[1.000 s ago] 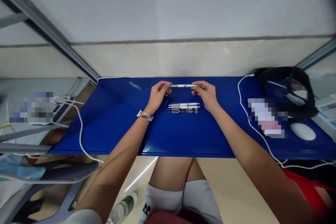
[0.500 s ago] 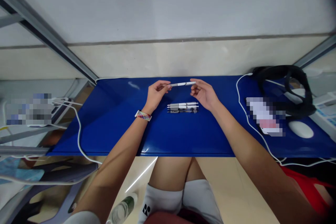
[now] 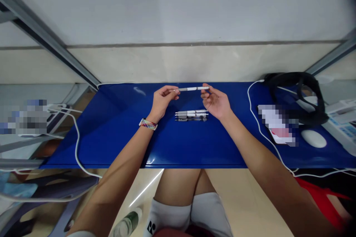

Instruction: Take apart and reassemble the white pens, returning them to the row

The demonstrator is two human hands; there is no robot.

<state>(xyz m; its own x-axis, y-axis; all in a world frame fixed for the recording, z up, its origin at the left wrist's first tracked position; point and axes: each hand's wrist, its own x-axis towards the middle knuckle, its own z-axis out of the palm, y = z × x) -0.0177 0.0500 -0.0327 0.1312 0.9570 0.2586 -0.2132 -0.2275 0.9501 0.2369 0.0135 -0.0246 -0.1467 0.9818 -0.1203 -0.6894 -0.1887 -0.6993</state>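
Observation:
A white and grey pen (image 3: pixel 191 89) is held level above the blue table (image 3: pixel 119 137), toward its back edge. My left hand (image 3: pixel 163 100) pinches the grey end between thumb and fingers. At the white end, the thumb and fingertips of my right hand (image 3: pixel 217 102) are closed on the pen. Just below the held pen, several similar pens (image 3: pixel 191 114) lie side by side on the table, their tips pointing left. A colourful band is around my left wrist.
On the right of the table are a black headset-like strap (image 3: pixel 314 114), a white mouse (image 3: pixel 314 138), a blurred-out phone-like object (image 3: pixel 278 124) and a white cable (image 3: pixel 251 107). More cables hang at the left. A bottle (image 3: pixel 128 224) stands on the floor.
The whole view has shifted slightly, moving things a little left. The held pen has turned slightly about its length, and both hands still hold it.

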